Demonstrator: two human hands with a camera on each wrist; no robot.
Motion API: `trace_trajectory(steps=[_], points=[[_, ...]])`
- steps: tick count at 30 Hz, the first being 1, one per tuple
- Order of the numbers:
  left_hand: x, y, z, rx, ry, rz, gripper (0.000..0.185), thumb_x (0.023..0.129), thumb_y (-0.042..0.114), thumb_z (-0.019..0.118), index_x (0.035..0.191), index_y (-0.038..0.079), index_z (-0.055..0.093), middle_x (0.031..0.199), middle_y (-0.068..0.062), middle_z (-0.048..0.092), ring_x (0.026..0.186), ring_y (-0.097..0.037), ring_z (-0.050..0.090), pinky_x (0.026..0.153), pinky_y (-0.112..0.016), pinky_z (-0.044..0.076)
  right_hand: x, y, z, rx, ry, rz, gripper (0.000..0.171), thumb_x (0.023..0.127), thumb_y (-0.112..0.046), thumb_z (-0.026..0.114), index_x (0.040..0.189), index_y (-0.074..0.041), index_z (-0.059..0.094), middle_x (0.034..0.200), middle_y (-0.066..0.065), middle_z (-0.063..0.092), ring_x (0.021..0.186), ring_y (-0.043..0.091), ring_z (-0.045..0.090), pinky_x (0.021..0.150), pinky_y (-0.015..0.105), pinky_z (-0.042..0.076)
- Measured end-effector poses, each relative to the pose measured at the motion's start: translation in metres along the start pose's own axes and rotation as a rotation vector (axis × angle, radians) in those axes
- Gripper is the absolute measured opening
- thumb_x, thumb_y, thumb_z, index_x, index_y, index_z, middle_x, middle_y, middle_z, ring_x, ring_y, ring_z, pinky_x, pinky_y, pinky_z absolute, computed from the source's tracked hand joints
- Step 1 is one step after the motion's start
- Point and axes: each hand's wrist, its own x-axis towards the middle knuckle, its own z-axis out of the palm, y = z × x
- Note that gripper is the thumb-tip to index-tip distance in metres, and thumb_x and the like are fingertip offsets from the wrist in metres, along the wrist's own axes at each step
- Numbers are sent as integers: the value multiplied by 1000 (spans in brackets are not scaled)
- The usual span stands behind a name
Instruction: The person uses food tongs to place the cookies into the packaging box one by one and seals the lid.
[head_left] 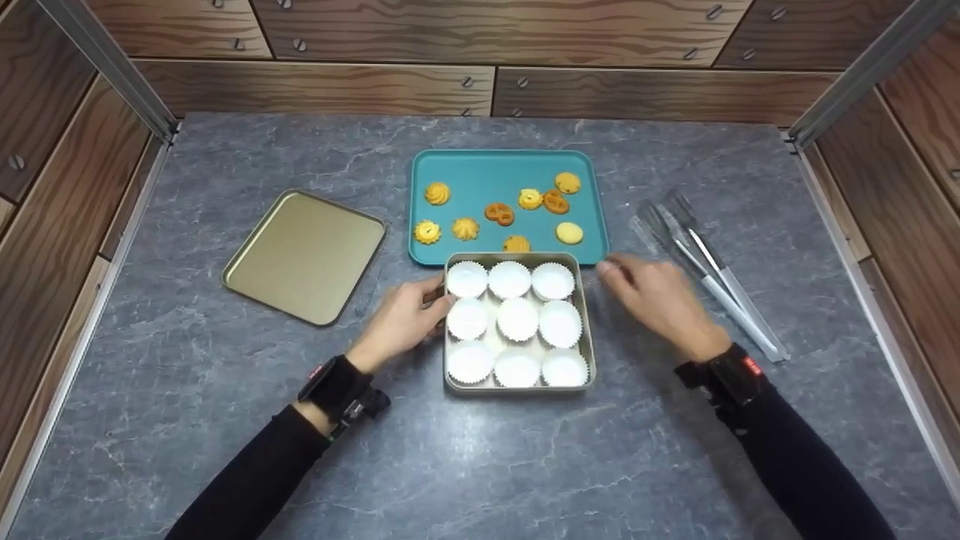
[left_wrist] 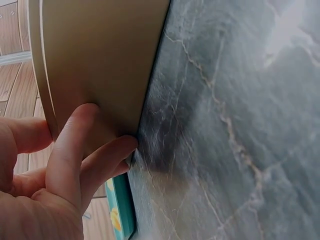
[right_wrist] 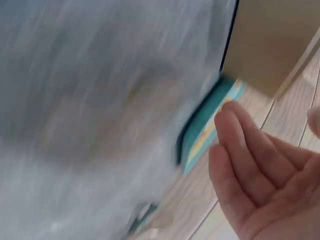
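My left grip (head_left: 409, 315), fingers spread, is touching the tin (head_left: 588, 330) from its left; my right grip (head_left: 660, 300), fingers together, is hovering apart rightward.

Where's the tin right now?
In the head view, the tin is near the middle, hiding part of the tray's near edge; the left hand touches its left side and the right hand is off to its right.

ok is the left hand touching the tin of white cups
Touching. The left wrist view shows the left hand with fingertips against the side wall of the tin.
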Motion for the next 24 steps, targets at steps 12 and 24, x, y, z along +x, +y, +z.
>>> trace_trajectory(steps=[12,24], points=[[-2,-2,1,50,23,33,58,105,25,62,154,1,42,74,-12,68,53,-12,54,42,-23,44,-7,76,-33,-210,165,199,70,100,-42,66,139,14,50,127,40,53,112,59,50,89,74,45],[-1,-1,2,17,12,25,57,106,23,61,155,2,41,75,-16,66,51,-10,48,39,-20,40,-19,113,-35,-207,-31,280,82,96,-49,70,133,20,46,109,41,54,97,60,55,77,72,47]])
